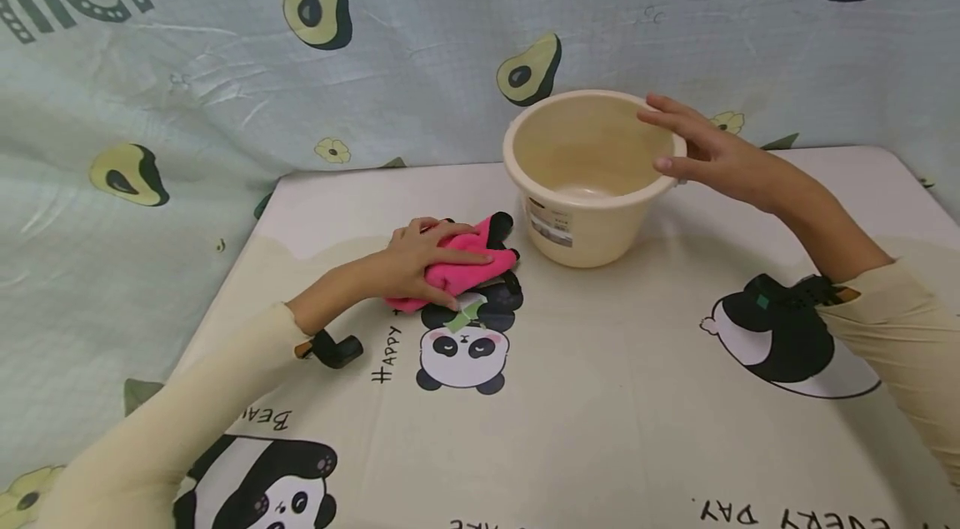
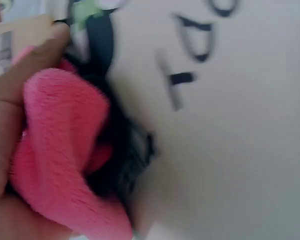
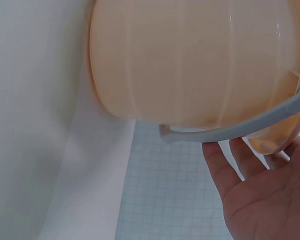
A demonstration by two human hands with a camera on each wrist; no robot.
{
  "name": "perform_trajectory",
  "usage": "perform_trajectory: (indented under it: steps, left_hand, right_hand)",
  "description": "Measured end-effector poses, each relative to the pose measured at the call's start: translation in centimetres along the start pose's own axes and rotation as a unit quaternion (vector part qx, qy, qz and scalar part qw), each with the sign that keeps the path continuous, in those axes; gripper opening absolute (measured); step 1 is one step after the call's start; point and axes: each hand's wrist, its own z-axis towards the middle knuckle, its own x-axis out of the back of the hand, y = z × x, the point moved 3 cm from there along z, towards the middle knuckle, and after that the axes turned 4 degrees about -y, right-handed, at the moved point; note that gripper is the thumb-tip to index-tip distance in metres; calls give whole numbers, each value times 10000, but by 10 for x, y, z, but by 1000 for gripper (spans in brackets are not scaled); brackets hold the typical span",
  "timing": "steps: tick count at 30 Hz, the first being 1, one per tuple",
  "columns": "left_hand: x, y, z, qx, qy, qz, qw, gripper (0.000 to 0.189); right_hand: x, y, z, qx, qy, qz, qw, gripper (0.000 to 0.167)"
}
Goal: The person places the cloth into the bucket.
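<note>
While your left fingers (image 1: pixel 465 257) grip the pink plush cloth (image 1: pixel 459 276) beneath them, your right fingers (image 1: pixel 675 123) spread over the bucket rim (image 1: pixel 592 202).

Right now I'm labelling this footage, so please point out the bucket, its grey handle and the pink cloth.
Bucket (image 1: pixel 603 231): head view, on its outer wall.
Grey handle (image 3: pixel 240 130): right wrist view, on its curved bar.
Pink cloth (image 2: pixel 62 132): left wrist view, on a fuzzy fold.

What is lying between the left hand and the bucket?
In the head view, part of the pink-and-black fabric lies between the left hand and the bucket.
</note>
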Motion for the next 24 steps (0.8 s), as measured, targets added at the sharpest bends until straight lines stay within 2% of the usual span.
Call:
perform_trajectory:
  steps: [3, 6, 8, 11, 15, 19, 24]
  left_hand:
    - [-6, 1, 2, -289, -154, 0, 9995, 65]
    - [-6, 4, 2, -625, -31, -225, 9978, 57]
    - [-4, 6, 2, -645, 70, -381, 9972, 58]
    - [0, 7, 2, -497, 271, -693, 9960, 66]
    - [10, 5, -4, -146, 750, -1193, 9899, 68]
    - [24, 3, -10, 38, 1297, -1622, 9782, 56]
    - [39, 6, -14, 226, 2069, -2059, 9562, 35]
  right_hand:
    - [-1, 1, 2, 34, -23, 13, 10000, 68]
    - [-2, 1, 3, 28, -6, -24, 10000, 68]
    - [-2, 1, 1, -2, 38, -51, 10000, 68]
    - [-1, 1, 0, -14, 64, -71, 10000, 68]
    - [-1, 1, 2, 14, 10, -96, 10000, 67]
    - [0, -1, 3, -76, 11, -300, 9995, 66]
    - [4, -4, -1, -225, 20, -458, 9987, 63]
